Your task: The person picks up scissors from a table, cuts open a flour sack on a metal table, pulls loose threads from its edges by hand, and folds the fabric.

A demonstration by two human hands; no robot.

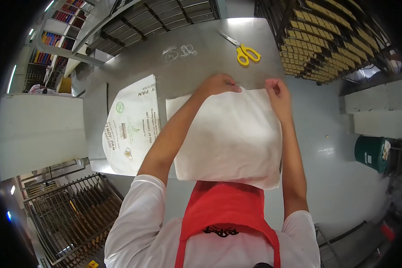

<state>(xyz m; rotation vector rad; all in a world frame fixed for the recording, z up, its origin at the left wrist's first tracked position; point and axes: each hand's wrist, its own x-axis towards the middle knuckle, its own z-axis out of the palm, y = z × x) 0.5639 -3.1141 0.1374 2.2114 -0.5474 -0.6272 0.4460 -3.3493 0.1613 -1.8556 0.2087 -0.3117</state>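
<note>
A plain off-white cloth sack (230,138) lies on the metal table (147,60), its near edge by the red apron. My left hand (221,85) is closed in a pinch at the sack's far edge, near the middle. At the sack's far right corner is my right hand (278,91), fingers curled together; whatever it pinches is too small to make out. To the left lies a printed flour sack (134,125). Scissors with yellow handles (244,53) rest beyond my hands, and loose white thread (179,52) lies left of them.
Racks of trays (317,40) stand at the back right, with another rack (76,214) at the lower left. A dark metal rack (152,22) is behind the table. A green bin (370,152) stands on the floor at the right. White boxes (379,109) are above it.
</note>
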